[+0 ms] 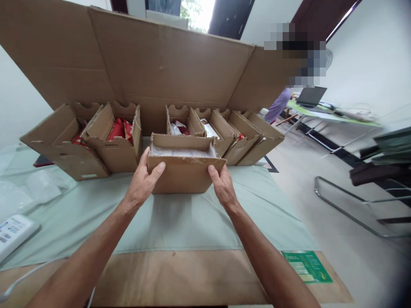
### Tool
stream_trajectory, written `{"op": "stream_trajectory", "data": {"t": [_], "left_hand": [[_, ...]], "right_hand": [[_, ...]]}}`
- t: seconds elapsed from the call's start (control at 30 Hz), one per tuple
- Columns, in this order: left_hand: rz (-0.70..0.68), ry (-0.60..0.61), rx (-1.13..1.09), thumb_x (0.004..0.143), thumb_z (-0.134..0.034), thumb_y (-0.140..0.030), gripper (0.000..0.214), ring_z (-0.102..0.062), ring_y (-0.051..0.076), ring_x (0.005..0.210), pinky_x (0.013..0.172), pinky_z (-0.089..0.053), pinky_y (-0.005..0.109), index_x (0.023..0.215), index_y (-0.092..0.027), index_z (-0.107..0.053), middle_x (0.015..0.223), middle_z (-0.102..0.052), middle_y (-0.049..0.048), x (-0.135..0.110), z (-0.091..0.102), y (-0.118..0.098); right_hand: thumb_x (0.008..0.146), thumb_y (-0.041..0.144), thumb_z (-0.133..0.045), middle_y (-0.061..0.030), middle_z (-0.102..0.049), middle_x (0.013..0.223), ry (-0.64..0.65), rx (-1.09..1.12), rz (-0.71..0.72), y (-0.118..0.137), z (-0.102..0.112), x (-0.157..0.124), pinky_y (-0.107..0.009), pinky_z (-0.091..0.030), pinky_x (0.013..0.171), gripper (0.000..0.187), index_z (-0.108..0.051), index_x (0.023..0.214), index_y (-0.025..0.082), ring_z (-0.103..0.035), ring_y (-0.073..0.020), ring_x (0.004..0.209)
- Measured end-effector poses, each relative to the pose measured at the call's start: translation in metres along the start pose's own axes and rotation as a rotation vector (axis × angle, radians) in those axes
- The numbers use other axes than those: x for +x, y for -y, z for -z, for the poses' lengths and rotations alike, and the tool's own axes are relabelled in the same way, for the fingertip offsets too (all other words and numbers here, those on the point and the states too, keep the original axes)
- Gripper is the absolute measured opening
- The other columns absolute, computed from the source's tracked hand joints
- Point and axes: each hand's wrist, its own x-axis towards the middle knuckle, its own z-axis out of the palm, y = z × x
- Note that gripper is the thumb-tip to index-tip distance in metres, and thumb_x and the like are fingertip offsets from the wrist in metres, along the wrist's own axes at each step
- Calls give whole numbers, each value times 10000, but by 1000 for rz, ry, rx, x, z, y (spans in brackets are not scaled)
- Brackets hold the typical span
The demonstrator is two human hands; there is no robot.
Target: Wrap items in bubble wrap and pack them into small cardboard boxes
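Between my two hands is a small open-topped cardboard box (183, 176) with clear bubble wrap (183, 152) inside. My left hand (144, 179) grips its left end, thumb on the near face. At the right end, my right hand (222, 182) holds it the same way, fingers behind the side. Behind it stands a row of similar open boxes. Red packets (120, 130) show in a box (117, 156) to the left, and a clear wrapped item (176, 128) lies in one behind. A gap in the row lies just left of centre.
A tall cardboard panel (167, 60) rises behind the row. Clear plastic packaging (41, 186) and a white device with labels (16, 235) lie at the left of the green cloth (180, 226). A green card (308, 267) is at the near right edge. A person stands beyond, near a laptop (311, 96).
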Motion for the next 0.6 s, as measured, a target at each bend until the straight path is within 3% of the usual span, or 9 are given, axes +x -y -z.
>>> {"op": "stream_trajectory", "data": {"t": [0.1, 0.23, 0.37, 0.5, 0.6], "left_hand": [[-6, -16, -38, 950, -611, -492, 773, -421, 270, 1489, 1259, -290, 488, 1598, -217, -291, 1599, -468, 124, -17, 10, -9], [-111, -88, -103, 928, -668, -466, 766, -511, 261, 1417, 1254, -311, 483, 1585, -251, -339, 1496, -584, 80, -30, 28, -36], [-167, -140, -166, 940, -660, -436, 741, -532, 251, 1399, 1251, -322, 470, 1586, -264, -339, 1483, -596, 72, -34, 21, -58], [-34, -78, -163, 964, -619, -442, 765, -442, 258, 1479, 1267, -290, 469, 1614, -243, -269, 1573, -505, 93, -67, 13, -58], [86, -116, -109, 958, -633, -440, 741, -457, 276, 1468, 1260, -314, 473, 1602, -260, -314, 1553, -532, 80, -95, 33, -48]], "right_hand": [[931, 673, -539, -147, -521, 1557, -17, 7, 24, 12, -2, -16, -508, -330, 1230, 770, -468, 1529, 194, -469, -322, 1444], [931, 670, -573, -125, -502, 1579, -51, 33, 149, 42, -4, -22, -526, -317, 1238, 755, -483, 1529, 216, -455, -325, 1460], [935, 646, -594, -99, -585, 1510, -56, 54, 214, 60, 6, -18, -501, -380, 1208, 706, -518, 1509, 240, -519, -315, 1407], [951, 593, -603, -89, -585, 1512, -148, -15, 175, 51, 15, -46, -546, -367, 1212, 641, -537, 1498, 266, -517, -329, 1413], [967, 540, -605, -91, -551, 1545, -72, -19, 151, 44, -2, -65, -562, -373, 1209, 622, -510, 1519, 270, -503, -330, 1431]]}}
